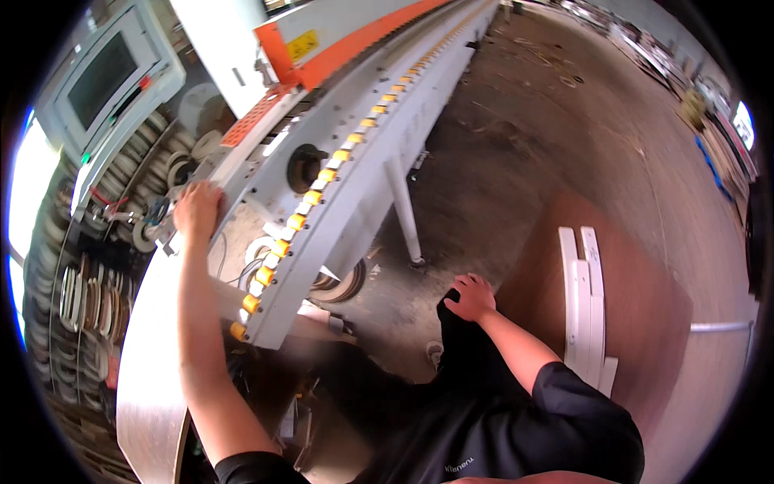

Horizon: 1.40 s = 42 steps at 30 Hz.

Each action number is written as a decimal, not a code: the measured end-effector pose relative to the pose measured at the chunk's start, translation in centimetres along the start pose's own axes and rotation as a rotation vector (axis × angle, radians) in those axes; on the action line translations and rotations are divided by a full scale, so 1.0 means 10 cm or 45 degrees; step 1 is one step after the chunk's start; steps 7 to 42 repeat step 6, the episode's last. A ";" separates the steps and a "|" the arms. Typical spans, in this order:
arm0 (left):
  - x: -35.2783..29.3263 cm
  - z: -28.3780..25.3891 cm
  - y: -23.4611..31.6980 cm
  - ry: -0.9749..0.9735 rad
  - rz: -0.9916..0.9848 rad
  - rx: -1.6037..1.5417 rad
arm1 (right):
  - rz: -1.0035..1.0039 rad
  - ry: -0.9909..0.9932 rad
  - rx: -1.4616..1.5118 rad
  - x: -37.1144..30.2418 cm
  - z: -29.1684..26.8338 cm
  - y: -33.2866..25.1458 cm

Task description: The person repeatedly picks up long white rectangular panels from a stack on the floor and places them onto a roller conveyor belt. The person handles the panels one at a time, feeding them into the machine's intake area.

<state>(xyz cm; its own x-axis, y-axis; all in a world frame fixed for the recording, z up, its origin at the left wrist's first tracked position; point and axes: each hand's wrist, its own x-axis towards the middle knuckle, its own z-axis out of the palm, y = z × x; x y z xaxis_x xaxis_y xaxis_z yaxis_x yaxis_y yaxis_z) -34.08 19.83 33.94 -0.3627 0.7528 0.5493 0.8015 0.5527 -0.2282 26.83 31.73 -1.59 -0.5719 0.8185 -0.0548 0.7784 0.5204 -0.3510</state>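
My left hand (198, 211) rests on the near end of a long grey and orange machine (343, 208), beside its metal guide rail. Its fingers lie over the edge and I see nothing held in them. A row of yellow rollers (313, 198) runs along the machine's side, to the right of that hand. My right hand (474, 298) lies on my bent knee in black trousers (458, 343), fingers apart and holding nothing. Right of it, white strip-shaped pieces (582, 302) lie on a brown board (645, 298).
A control panel with a dark screen (102, 81) stands at the far left, above racks of rolled edge strips (89, 298). A curved wood-grain tabletop (153, 387) borders my left forearm. One slanted machine leg (405, 211) meets the floor ahead. Stacked boards (726, 153) line the far right.
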 end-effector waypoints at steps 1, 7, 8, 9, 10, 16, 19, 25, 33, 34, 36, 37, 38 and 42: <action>0.05 0.01 0.11 -0.098 0.009 -0.020 | 0.030 0.003 0.006 -0.04 0.04 0.09; 0.24 0.36 0.03 -0.232 0.083 -0.034 | 0.012 -0.039 0.113 -0.18 -0.06 0.07; 0.24 0.36 0.03 -0.232 0.083 -0.034 | 0.012 -0.039 0.113 -0.18 -0.06 0.07; 0.24 0.36 0.03 -0.232 0.083 -0.034 | 0.012 -0.039 0.113 -0.18 -0.06 0.07; 0.24 0.36 0.03 -0.232 0.083 -0.034 | 0.012 -0.039 0.113 -0.18 -0.06 0.07; 0.24 0.36 0.03 -0.232 0.083 -0.034 | 0.012 -0.039 0.113 -0.18 -0.06 0.07; 0.24 0.36 0.03 -0.232 0.083 -0.034 | 0.012 -0.039 0.113 -0.18 -0.06 0.07; 0.24 0.36 0.03 -0.232 0.083 -0.034 | 0.012 -0.039 0.113 -0.18 -0.06 0.07; 0.24 0.36 0.03 -0.232 0.083 -0.034 | 0.012 -0.039 0.113 -0.18 -0.06 0.07; 0.24 0.36 0.03 -0.232 0.083 -0.034 | 0.012 -0.039 0.113 -0.18 -0.06 0.07; 0.24 0.36 0.03 -0.232 0.083 -0.034 | 0.012 -0.039 0.113 -0.18 -0.06 0.07; 0.24 0.36 0.03 -0.232 0.083 -0.034 | 0.012 -0.039 0.113 -0.18 -0.06 0.07; 0.24 0.36 0.03 -0.232 0.083 -0.034 | 0.012 -0.039 0.113 -0.18 -0.06 0.07; 0.24 0.36 0.03 -0.232 0.083 -0.034 | 0.012 -0.039 0.113 -0.18 -0.06 0.07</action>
